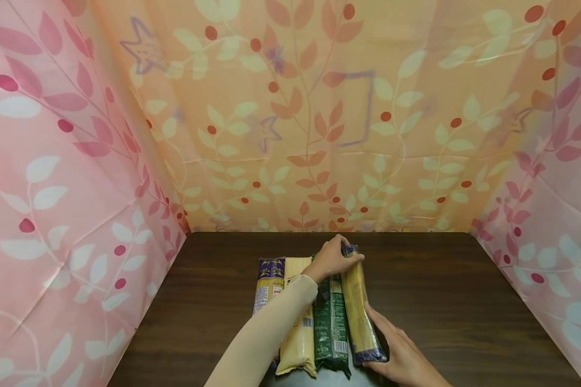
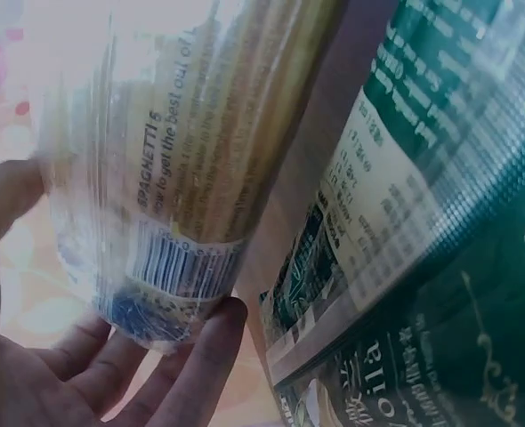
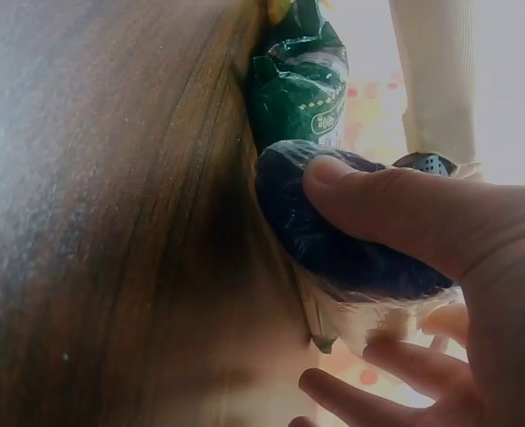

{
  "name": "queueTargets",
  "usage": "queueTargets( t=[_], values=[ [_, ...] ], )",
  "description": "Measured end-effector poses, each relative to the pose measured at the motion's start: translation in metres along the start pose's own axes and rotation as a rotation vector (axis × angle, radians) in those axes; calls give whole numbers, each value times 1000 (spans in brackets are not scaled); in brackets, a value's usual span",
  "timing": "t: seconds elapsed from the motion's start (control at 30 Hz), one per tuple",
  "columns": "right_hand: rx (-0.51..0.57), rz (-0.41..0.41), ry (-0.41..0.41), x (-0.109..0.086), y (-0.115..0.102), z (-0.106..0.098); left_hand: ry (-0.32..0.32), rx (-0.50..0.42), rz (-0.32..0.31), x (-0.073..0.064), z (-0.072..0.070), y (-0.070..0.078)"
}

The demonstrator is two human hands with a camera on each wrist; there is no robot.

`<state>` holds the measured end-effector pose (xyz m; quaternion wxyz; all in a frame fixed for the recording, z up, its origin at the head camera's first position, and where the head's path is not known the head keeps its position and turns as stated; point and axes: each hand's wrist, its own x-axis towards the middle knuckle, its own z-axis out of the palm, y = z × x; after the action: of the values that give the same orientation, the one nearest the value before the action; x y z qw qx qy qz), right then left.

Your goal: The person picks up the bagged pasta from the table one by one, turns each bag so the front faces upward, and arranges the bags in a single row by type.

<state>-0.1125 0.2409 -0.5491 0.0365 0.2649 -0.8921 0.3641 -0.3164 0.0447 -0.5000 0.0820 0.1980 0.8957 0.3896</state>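
Two hands hold one clear spaghetti pack (image 1: 358,306), which lies between them at the right end of a row of packs. The left hand (image 1: 333,258) has its thumb and fingers curled round the far end; the right hand (image 1: 397,346) cups the near end, its thumb on the end and its fingers loosely bent and a little spread.

Only the left wrist view makes the wording "SPAGHETTI 5" and a barcode (image 2: 187,267) legible, beside the left fingers, on a side that the head view does not show. The right wrist view alone shows the right thumb pressing the dark blue end (image 3: 307,218).

The pack's long axis runs from the left hand back to the right hand, its far end leaning slightly left, its near end pointing toward the person and a little right. Just left of it lies a green pack (image 1: 331,325); under the left forearm lie a cream pack (image 1: 297,346) and, farther left, a purple-topped pack (image 1: 271,271). Dark table (image 1: 455,301) spreads right of both hands.
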Motion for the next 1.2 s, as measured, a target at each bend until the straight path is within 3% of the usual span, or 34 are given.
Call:
queueTargets(
  t=[0.2, 0.3, 0.43, 0.53, 0.73, 0.93, 1.03, 1.2],
  values=[
    [35, 94, -38, -2, -2, 0, 1, -69, 1, 1, 0, -4],
    [68, 26, 1, -3, 0, 3, 10, -143, 20, 0, -1, -7],
    [209, -95, 33, -2, 5, 7, 18, -191, 18, -1, -3, -10],
    [320, -110, 31, -2, 9, 8, 17, -219, 20, -1, -5, -13],
    [429, 22, 0, -5, 11, 5, 40, -282, 46, 1, -8, -20],
    [439, 127, 5, -5, 9, 2, 49, -321, 53, 1, -8, -21],
    [487, 151, 3, -5, 9, 3, 47, -344, 56, 0, -9, -21],
    [672, 129, -57, -3, 8, 0, 48, -357, 72, -1, -9, -20]
  ],
)
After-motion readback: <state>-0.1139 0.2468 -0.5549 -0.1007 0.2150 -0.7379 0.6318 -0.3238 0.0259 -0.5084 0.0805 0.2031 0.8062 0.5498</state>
